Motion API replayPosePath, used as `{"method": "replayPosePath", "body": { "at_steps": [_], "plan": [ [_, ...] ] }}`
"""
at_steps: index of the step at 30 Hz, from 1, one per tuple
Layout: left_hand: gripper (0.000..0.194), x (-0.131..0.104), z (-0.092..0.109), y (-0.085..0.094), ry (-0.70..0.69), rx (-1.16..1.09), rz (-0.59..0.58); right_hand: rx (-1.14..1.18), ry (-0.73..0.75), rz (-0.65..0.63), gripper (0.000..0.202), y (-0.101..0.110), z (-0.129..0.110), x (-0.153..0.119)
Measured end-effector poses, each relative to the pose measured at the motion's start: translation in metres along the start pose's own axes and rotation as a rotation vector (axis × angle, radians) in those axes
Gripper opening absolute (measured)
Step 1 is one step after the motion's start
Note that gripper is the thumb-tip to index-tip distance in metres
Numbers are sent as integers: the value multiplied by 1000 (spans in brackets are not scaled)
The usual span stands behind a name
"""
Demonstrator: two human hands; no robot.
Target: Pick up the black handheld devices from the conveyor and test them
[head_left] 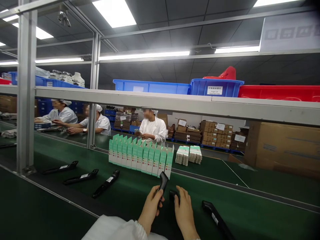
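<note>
My left hand [151, 205] is closed around a black handle-shaped device [163, 181], its bent end pointing up and away. Just to the right, my right hand [184, 210] has its thumb and fingers about a second black device [173, 194]; most of that one is hidden by the hand. Another such device [216, 217] with a white label lies on the green surface [237, 196] to the right. Several more lie in a spaced row at the left, the nearest labelled black device [106, 183] among them.
A row of upright green-and-white boxes [141, 156], flaps raised, stands beyond my hands. Behind are two stacks of flat cartons [188, 155]. A shelf beam [175, 101] carries blue bins [152, 87] and a red bin [280, 93]. A metal post [26, 90] rises left. Co-workers [153, 128] sit opposite.
</note>
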State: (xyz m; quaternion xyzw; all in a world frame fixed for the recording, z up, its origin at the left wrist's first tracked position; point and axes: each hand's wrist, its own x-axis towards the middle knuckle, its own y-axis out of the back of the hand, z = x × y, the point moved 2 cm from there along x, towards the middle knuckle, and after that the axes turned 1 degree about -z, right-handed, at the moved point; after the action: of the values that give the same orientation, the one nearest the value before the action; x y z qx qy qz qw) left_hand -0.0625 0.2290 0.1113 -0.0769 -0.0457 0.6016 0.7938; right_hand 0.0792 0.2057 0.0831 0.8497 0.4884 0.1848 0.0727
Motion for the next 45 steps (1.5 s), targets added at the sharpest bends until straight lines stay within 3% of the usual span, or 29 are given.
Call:
{"method": "replayPosePath", "body": {
  "at_steps": [2, 4, 8, 13, 15, 19, 21, 23, 26, 30, 34, 37, 40, 45],
  "plan": [
    [39, -1, 4, 0, -199, 199, 42, 213, -25, -80, 44, -2, -9, -2],
    [40, -4, 7, -2, -315, 322, 50, 478, -139, -209, 49, -7, -17, -6],
    [42, -10, 7, -9, -340, 415, 21, 841, -254, -325, 52, -14, -30, -16],
    [38, -1, 5, -3, -339, 383, -32, 932, -298, -271, 47, -15, -25, -16],
    [42, 10, 8, 16, -352, 460, 5, 917, -305, -245, 46, -15, -20, -14],
    [49, 33, 23, 77, -447, 968, 318, 903, -323, -267, 48, -17, -14, -13],
    [52, 40, 27, 110, -324, 1160, 514, 900, -326, -278, 48, -19, -12, -13],
    [54, 42, 27, 135, -131, 1186, 649, 901, -323, -279, 47, -21, -10, -14],
    [50, 43, 22, 149, 62, 1047, 565, 903, -318, -276, 47, -22, -9, -14],
    [47, 42, 18, 134, 81, 812, 405, 902, -315, -282, 48, -19, -14, -15],
    [39, 35, 17, 101, 151, 388, 225, 835, -329, -327, 53, -16, -20, -18],
    [31, 26, 15, 71, 198, 95, 90, 627, -329, -327, 52, -17, -13, -16],
    [29, 15, 11, 44, 244, -158, -4, 318, -234, -262, 46, -16, 0, -9],
    [35, 1, 6, 12, 336, -484, -140, 90, -133, -131, 31, -9, 16, -2]
  ]
}}
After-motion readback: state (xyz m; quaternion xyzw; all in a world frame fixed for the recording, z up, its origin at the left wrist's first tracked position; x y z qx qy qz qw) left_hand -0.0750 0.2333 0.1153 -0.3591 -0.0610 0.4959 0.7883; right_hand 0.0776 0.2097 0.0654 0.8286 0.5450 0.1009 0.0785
